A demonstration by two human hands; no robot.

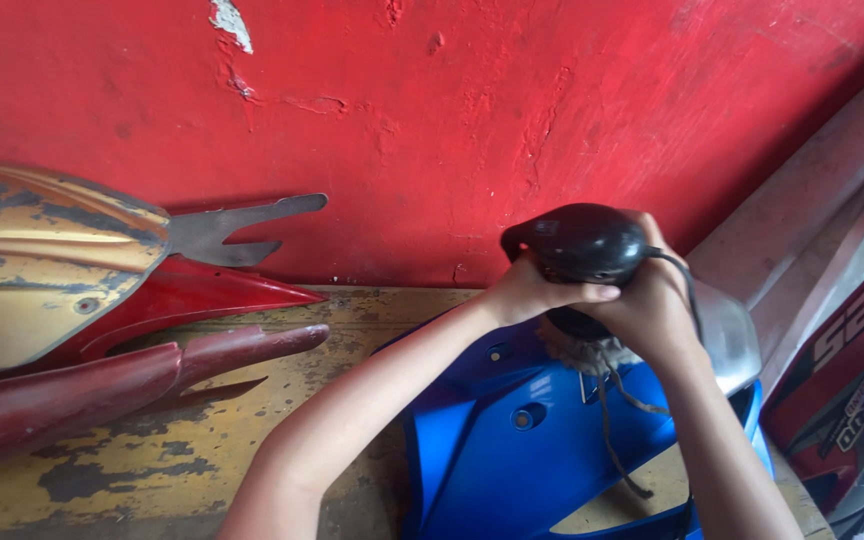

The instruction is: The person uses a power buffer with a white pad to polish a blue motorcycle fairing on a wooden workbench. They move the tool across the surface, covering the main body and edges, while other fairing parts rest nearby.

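Note:
Both my hands hold a black rounded power tool (580, 243) with a fuzzy pad (577, 350) under it, pressed on a blue plastic motorcycle panel (512, 450). My left hand (530, 292) grips the tool's near side. On the far right side, my right hand (652, 305) wraps around it. A black cord (690, 290) runs from the tool over my right wrist. Frayed strings (612, 410) hang from the pad onto the panel.
A worn wooden bench (192, 450) with flaking yellow paint stands against a red wall (432, 110). Gold and dark red body panels (52, 300) lie at the left, with a grey metal bracket (237, 228). A red panel with lettering (852, 390) leans at the right.

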